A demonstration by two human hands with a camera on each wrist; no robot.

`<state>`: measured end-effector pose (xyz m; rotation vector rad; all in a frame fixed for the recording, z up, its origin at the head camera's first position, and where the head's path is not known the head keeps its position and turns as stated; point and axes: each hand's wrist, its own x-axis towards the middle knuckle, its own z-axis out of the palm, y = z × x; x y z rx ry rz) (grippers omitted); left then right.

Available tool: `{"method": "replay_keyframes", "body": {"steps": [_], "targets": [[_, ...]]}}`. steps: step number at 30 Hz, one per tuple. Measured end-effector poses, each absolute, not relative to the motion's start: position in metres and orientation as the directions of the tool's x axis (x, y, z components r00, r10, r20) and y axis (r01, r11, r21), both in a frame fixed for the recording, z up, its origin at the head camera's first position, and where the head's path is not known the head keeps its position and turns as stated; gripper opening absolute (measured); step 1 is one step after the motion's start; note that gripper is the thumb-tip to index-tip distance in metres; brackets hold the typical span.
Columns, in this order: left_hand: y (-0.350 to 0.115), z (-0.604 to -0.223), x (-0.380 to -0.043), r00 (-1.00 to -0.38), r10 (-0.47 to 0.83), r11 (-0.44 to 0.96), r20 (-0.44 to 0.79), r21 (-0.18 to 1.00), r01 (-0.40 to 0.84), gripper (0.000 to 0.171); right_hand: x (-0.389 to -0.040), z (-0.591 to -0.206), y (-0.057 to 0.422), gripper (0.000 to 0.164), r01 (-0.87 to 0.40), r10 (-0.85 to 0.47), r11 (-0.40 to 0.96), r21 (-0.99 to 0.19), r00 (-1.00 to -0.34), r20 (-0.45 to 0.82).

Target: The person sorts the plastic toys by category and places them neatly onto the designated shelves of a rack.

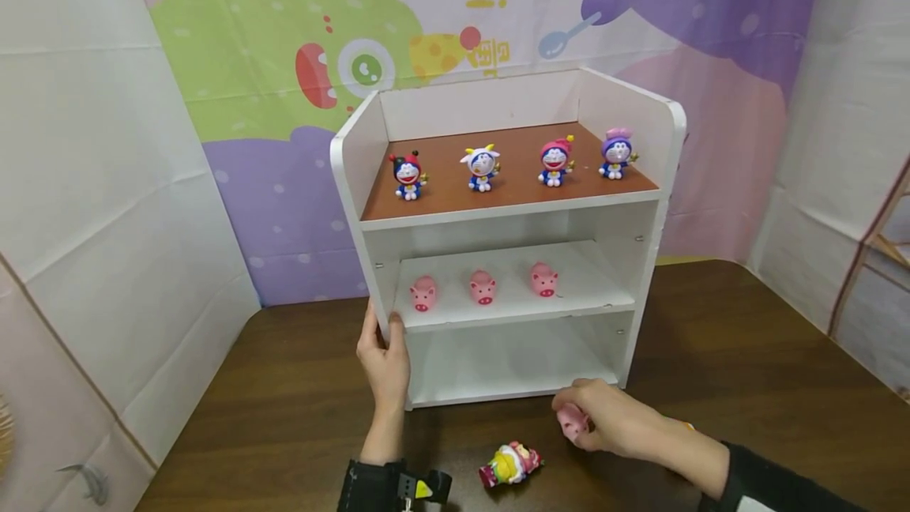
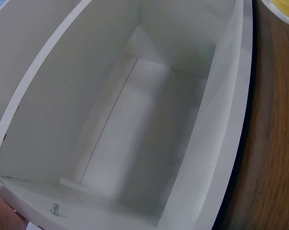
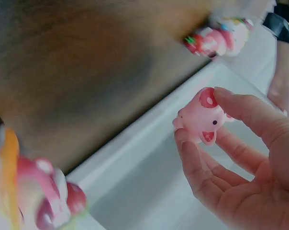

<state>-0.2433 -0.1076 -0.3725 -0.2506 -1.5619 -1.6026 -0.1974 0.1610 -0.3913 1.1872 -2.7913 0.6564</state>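
My right hand holds a pig right of the doll, before the shelf unit bearing three pigs below four figurines.

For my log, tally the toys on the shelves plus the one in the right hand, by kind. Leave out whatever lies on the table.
Blue-bodied figurines on the top shelf: 4
Pink pigs, three on the middle shelf and one in the right hand: 4
Total: 8
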Motion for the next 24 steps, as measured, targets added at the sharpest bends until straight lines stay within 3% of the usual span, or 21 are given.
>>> {"method": "replay_keyframes", "body": {"steps": [16,24], "targets": [[-0.114,-0.395,-0.264,-0.596,-0.442,0.132,0.671,0.706,0.696,0.045,-0.184,-0.313,0.186,0.029,-0.698,-0.659,0.666,-0.264,-0.716,0.231],[-0.114,-0.395,-0.263,-0.599,-0.443,0.13,0.667,0.709,0.694,0.045,-0.195,-0.275,0.191,0.03,-0.699,-0.65,0.694,-0.175,-0.712,0.266]]}}
